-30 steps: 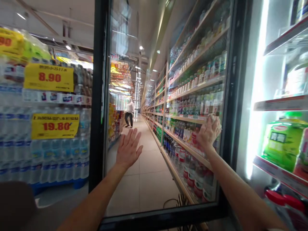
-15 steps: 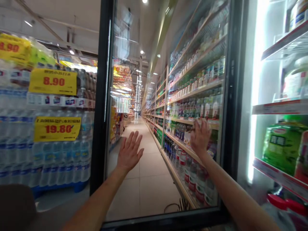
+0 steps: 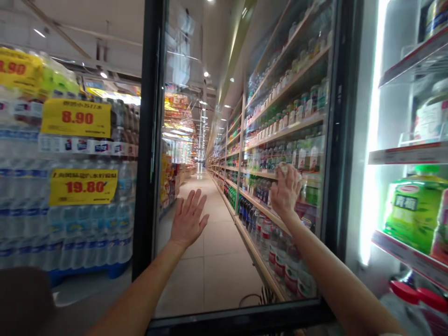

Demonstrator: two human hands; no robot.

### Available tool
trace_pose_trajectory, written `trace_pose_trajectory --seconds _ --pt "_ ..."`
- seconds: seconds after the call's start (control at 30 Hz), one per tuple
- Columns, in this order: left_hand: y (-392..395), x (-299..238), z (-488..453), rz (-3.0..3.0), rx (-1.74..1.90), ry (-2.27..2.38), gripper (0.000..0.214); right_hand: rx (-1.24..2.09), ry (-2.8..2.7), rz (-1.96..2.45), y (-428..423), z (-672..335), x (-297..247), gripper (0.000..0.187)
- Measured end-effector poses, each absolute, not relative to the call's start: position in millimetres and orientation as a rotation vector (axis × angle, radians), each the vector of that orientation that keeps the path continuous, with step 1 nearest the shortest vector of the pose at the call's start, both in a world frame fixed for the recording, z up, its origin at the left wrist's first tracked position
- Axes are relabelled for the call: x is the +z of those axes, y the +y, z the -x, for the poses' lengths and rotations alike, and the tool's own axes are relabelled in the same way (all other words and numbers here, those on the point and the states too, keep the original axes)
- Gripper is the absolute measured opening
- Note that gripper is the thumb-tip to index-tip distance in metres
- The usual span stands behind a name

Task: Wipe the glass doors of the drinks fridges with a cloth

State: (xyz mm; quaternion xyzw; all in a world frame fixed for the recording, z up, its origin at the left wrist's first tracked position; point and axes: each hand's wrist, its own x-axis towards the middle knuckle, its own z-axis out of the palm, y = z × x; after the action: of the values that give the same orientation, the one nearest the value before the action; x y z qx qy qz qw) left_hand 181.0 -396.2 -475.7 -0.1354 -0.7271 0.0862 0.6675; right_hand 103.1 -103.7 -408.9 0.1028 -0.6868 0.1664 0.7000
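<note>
A glass fridge door (image 3: 224, 284) in a black frame stands swung open in front of me. Flat against the glass, left of its middle, rests my left hand (image 3: 189, 220), fingers stretched out and holding nothing. My right hand (image 3: 285, 196) presses a pale, crumpled cloth (image 3: 281, 170) on the right part of the pane. The hand and its fingers cover much of the cloth. Bottles on shelves and a long aisle show in the pane behind both hands.
At right are lit fridge shelves (image 3: 406, 156) with a green-labelled jug (image 3: 411, 212) and red-capped bottles (image 3: 404, 291). Stacked water bottles (image 3: 87, 221) with yellow price signs (image 3: 77, 118) stand at left. A dark rounded shape (image 3: 24, 301) fills the lower left corner.
My right hand has shifted slightly left on the glass with the cloth, which shows more plainly now. My left hand stays where it was.
</note>
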Motion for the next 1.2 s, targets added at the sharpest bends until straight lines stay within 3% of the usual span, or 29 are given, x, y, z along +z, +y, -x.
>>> trace_pose_trajectory --seconds 0.13,0.3,0.4,0.63,0.87,1.07,1.2 --pt "-395 -476 -182 0.298 0.203 -1.646 0.059 0.48 -1.493 -0.096 -110 -102 -392 0.053" --pt "-395 -476 -181 0.305 0.212 -1.626 0.061 0.073 -1.528 -0.629 -171 -124 -435 0.044" --pt "-395 -475 -182 0.297 0.217 -1.629 0.06 -0.016 -1.487 -0.733 -164 -124 -443 0.041" --pt "-395 -477 -183 0.282 0.219 -1.666 0.063 0.486 -1.434 -0.084 -112 -100 -391 0.051" --pt "-397 -473 -188 0.296 0.234 -1.725 0.06 0.029 -1.52 -0.674 -184 -125 -416 0.046" --pt "-443 -470 -224 0.242 0.277 -1.723 0.065 0.285 -1.555 -0.499 -206 -128 -370 0.054" --pt "-473 -480 -243 0.219 0.304 -1.751 0.066 0.128 -1.66 -0.767 -222 -143 -415 0.055"
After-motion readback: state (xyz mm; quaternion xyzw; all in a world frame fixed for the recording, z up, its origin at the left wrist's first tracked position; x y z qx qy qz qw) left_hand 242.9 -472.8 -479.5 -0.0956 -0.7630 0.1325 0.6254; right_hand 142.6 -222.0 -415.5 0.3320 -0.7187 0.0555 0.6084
